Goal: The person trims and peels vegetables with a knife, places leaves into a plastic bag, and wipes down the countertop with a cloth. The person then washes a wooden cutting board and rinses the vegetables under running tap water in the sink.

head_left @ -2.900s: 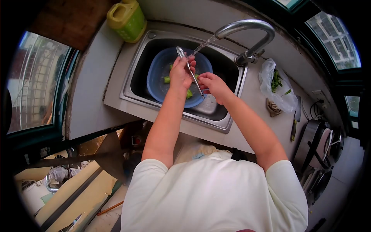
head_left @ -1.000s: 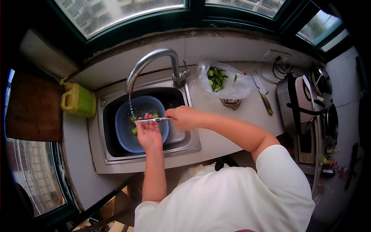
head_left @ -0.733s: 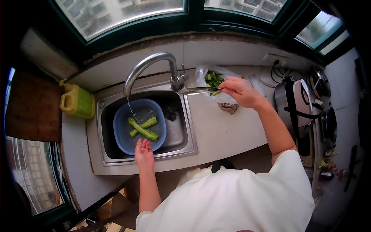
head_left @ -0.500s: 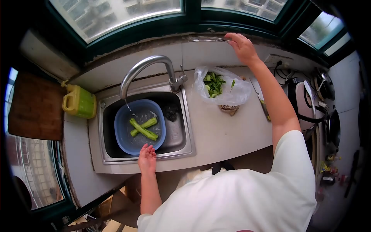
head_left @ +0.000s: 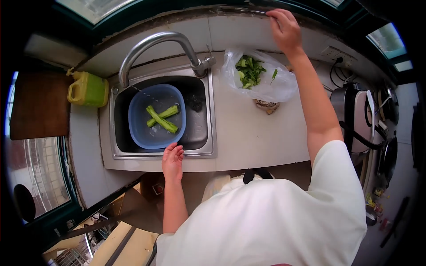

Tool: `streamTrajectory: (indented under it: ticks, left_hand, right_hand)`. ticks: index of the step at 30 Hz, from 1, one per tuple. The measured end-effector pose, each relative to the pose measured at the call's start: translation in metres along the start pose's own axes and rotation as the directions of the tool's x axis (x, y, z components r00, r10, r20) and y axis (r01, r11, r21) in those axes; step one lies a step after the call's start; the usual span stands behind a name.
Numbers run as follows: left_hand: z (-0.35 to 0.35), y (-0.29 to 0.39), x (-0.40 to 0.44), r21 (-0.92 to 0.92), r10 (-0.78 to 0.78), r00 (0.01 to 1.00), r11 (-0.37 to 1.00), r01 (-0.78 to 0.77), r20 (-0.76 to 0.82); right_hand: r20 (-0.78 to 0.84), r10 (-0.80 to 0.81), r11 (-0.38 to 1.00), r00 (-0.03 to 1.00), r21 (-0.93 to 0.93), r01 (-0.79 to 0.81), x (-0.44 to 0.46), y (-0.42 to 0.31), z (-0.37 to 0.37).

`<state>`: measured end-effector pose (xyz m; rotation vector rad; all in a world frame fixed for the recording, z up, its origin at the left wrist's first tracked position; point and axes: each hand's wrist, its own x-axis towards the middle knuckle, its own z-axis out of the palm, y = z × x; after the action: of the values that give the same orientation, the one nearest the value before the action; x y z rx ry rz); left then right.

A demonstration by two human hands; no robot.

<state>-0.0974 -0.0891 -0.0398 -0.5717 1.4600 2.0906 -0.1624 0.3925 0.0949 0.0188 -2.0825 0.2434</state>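
Note:
My right hand (head_left: 286, 31) is stretched out to the window ledge, its fingertips closed on the end of a thin, shiny utensil (head_left: 244, 9) whose kind I cannot make out. At the front rim of the sink, my left hand (head_left: 172, 158) has loosely curled fingers and holds nothing. It is just below a blue basin (head_left: 135, 133) standing in the steel sink (head_left: 202, 137). Two peeled green stalk pieces (head_left: 165, 120) lie crossed in the basin. A thin trickle of water runs from the faucet (head_left: 155, 36) into it.
A plastic bag (head_left: 284, 86) with green leaves (head_left: 250, 71) lies on the counter (head_left: 248, 137), a brown crumpled item (head_left: 267, 106) beside it. To the left stand a yellow-green jug (head_left: 88, 90) and a wooden board (head_left: 37, 106). A rice cooker (head_left: 350, 115) is at the right.
The view has tipped down, so the window shows less. My right hand has closed its fingers at the utensil's end on the ledge. My arm now covers the knife on the counter.

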Motion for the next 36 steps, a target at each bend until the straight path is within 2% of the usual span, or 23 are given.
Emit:
streamTrajectory:
  ticks: [2,3,4,6,8,11,13,15,16,18,19,21,22,23,24,26,27,28,30,32,34,35,36]
  left_hand:
    - [0.011,-0.004,0.005,0.09,0.029,0.999,0.995,-0.03,0.015]
    - [0.017,-0.005,0.008,0.142,0.037,0.999,0.989,-0.042,0.04]
    - [0.024,-0.005,0.012,0.195,0.041,0.996,0.979,-0.054,0.074]
    - [0.047,-0.003,0.019,0.275,0.041,0.99,0.958,-0.077,0.135]
    - [0.077,0.0,0.031,0.332,0.015,0.979,0.94,-0.083,0.203]
    - [0.143,0.008,0.061,0.408,0.006,0.948,0.902,-0.143,0.318]
    - [0.192,0.013,0.089,0.474,0.056,0.936,0.851,-0.226,0.347]
    - [0.237,0.013,0.12,0.562,0.113,0.94,0.776,-0.287,0.323]
    - [0.252,0.007,0.137,0.591,0.132,0.943,0.75,-0.297,0.306]
    - [0.276,-0.003,0.147,0.691,0.279,0.926,0.616,-0.377,0.256]
    - [0.282,-0.007,0.149,0.736,0.354,0.904,0.542,-0.406,0.238]
    - [0.277,0.0,0.152,0.612,0.161,0.905,0.689,-0.388,0.393]
    - [0.276,0.003,0.151,0.549,0.07,0.879,0.757,-0.355,0.472]
    - [0.274,0.003,0.149,0.414,0.219,0.858,0.803,-0.429,0.466]
    - [0.274,0.015,0.131,0.262,0.226,0.844,0.884,-0.387,0.486]
    - [0.281,0.034,0.099,0.158,0.404,0.802,0.844,-0.512,0.44]
    - [0.283,0.048,0.081,0.094,0.381,0.795,0.875,-0.475,0.473]
    - [0.284,0.054,0.069,0.063,0.365,0.757,0.881,-0.47,0.542]
    - [0.29,0.062,0.05,0.0,0.336,0.657,0.891,-0.454,0.675]
    - [0.293,0.064,0.024,0.111,0.383,0.608,0.779,-0.617,0.696]
    - [0.294,0.069,0.002,0.191,0.371,0.57,0.692,-0.696,0.734]
    - [0.291,0.078,-0.005,0.217,0.346,0.561,0.673,-0.707,0.752]
    - [0.285,0.086,-0.007,0.243,0.324,0.553,0.652,-0.718,0.767]
  right_hand:
    - [0.042,0.152,0.983,0.988,0.099,-0.155,-0.043,-0.01,-0.032]
    - [0.045,0.322,0.932,0.946,0.163,-0.325,-0.063,-0.031,-0.051]
    - [0.038,0.36,0.927,0.932,0.103,-0.362,-0.089,-0.03,-0.065]
    - [0.087,0.703,0.705,0.706,0.05,-0.707,-0.158,-0.021,-0.087]
    - [0.149,0.894,0.406,0.423,0.13,-0.905,-0.209,-0.011,-0.095]
    - [0.256,0.961,0.063,0.109,0.184,-0.981,-0.213,0.001,-0.089]
    - [0.321,0.947,-0.028,-0.011,0.049,-0.998,-0.211,0.032,-0.069]
    - [0.394,0.909,-0.158,-0.136,0.024,-0.987,-0.199,0.054,-0.05]
    - [0.41,0.893,-0.237,-0.183,0.083,-0.968,-0.191,0.054,-0.044]
    - [0.453,0.849,-0.389,-0.27,0.193,-0.901,-0.174,0.047,-0.036]
    - [0.496,0.83,-0.411,-0.254,0.238,-0.88,-0.173,0.047,-0.037]
    - [0.578,0.789,-0.452,-0.207,0.319,-0.833,-0.168,0.045,-0.04]
    - [0.598,0.79,-0.427,-0.132,0.383,-0.819,-0.167,0.042,-0.045]
    - [0.613,0.788,-0.402,-0.055,0.445,-0.801,-0.167,0.038,-0.051]
    - [0.621,0.784,-0.377,0.024,0.505,-0.776,-0.164,0.031,-0.059]
    - [0.656,0.738,-0.358,0.161,0.582,-0.73,-0.145,0.012,-0.075]
    - [0.668,0.708,-0.352,0.228,0.615,-0.706,-0.134,0.002,-0.08]
    - [0.674,0.688,-0.289,0.268,0.593,-0.751,-0.122,-0.007,-0.081]
    - [0.683,0.643,-0.145,0.347,0.554,-0.82,-0.094,-0.03,-0.077]
    - [0.69,0.562,0.038,0.456,0.53,-0.847,-0.06,-0.074,-0.079]
    - [0.742,0.278,0.179,0.611,0.584,-0.791,-0.042,-0.108,-0.083]
    - [0.628,0.18,0.513,0.757,0.596,-0.617,-0.032,-0.123,-0.098]
    - [0.527,0.02,0.771,0.85,0.533,-0.348,-0.023,-0.132,-0.109]
